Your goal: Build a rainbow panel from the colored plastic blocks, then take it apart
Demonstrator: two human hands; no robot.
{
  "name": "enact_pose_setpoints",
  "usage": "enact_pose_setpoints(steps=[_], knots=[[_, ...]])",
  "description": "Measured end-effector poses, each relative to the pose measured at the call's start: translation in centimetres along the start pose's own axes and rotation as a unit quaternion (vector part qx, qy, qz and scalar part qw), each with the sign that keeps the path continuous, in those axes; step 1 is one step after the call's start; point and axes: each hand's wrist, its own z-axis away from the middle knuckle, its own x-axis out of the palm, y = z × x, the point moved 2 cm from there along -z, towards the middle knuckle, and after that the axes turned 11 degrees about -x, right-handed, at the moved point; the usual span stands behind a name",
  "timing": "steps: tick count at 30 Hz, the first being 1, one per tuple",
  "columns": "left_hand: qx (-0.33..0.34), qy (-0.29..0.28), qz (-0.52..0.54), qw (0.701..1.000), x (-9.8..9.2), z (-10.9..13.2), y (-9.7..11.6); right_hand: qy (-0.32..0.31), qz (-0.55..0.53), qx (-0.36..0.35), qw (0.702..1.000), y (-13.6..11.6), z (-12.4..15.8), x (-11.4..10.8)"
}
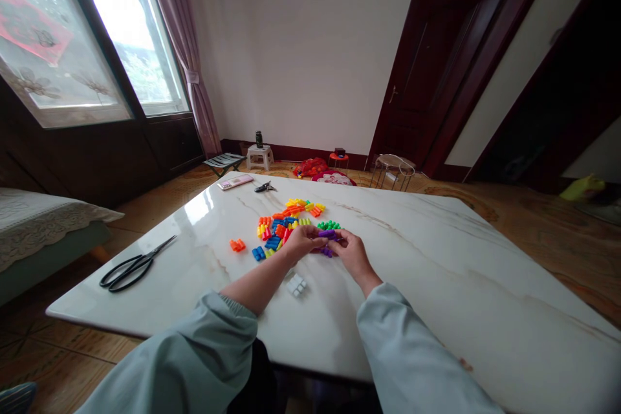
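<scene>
Both hands meet over the middle of the table, pinching a purple toy building block between them. My left hand has its fingertips closed at the block's left side. From the right, my right hand grips it with thumb and fingers. More purple shows just below the fingers, partly hidden. Green blocks lie right behind the hands. To the left spreads a loose pile of orange, yellow, blue and red blocks. One orange block sits apart. White blocks rest nearer to me, below my left wrist.
Black-handled scissors lie at the left of the white marbled table. A phone and keys are near its far edge. Beyond stand a white stool and a round metal-legged stool.
</scene>
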Motion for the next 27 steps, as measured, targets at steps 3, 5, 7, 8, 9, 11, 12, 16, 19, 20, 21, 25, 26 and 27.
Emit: enact_pose_setpoints(steps=[3,5,7,8,9,11,12,16,19,20,21,25,26,27], knots=[[0.005,-0.009,-0.026,1.000,0.1,0.0,0.1,0.013,-0.018,-0.017,1.000,0.0,-0.1,0.0],[0.006,-0.003,-0.044,0.999,0.0,0.0,0.1,0.020,0.008,-0.029,0.999,0.2,-0.4,-0.4],[0.005,0.024,-0.067,0.997,-0.3,-0.1,-0.1,0.034,0.094,-0.046,0.994,0.5,-0.5,-1.4],[0.006,0.039,-0.079,0.996,-0.6,-0.2,-0.2,0.038,0.164,-0.053,0.984,0.6,-0.6,-2.0],[0.008,0.051,-0.089,0.995,-0.9,-0.4,-0.4,0.031,0.244,-0.055,0.968,0.7,-0.6,-2.6],[0.012,0.064,-0.102,0.993,-1.5,-0.7,-0.7,-0.015,0.393,-0.028,0.919,1.2,-0.4,-3.7],[0.013,0.065,-0.106,0.992,-1.8,-0.8,-0.9,-0.048,0.446,-0.004,0.894,1.5,-0.2,-4.0],[0.015,0.065,-0.124,0.990,-2.4,-0.9,-1.1,-0.135,0.508,0.042,0.850,2.8,0.5,-4.2],[0.023,0.061,-0.140,0.988,-2.5,-0.8,-1.1,-0.136,0.492,0.014,0.860,3.0,0.5,-3.8],[0.024,0.061,-0.145,0.987,-2.5,-0.8,-1.1,-0.128,0.489,0.013,0.863,2.9,0.5,-3.8],[0.023,0.062,-0.149,0.987,-2.5,-0.8,-1.1,-0.114,0.490,0.021,0.864,2.7,0.5,-3.9],[0.019,0.069,-0.162,0.984,-2.8,-0.8,-1.4,-0.079,0.524,0.079,0.844,1.3,0.5,-5.0],[0.019,0.072,-0.163,0.984,-2.9,-0.9,-1.4,-0.096,0.523,0.086,0.843,1.1,0.6,-5.1],[0.019,0.074,-0.163,0.984,-3.0,-0.9,-1.5,-0.123,0.514,0.087,0.844,1.0,0.7,-5.1]])
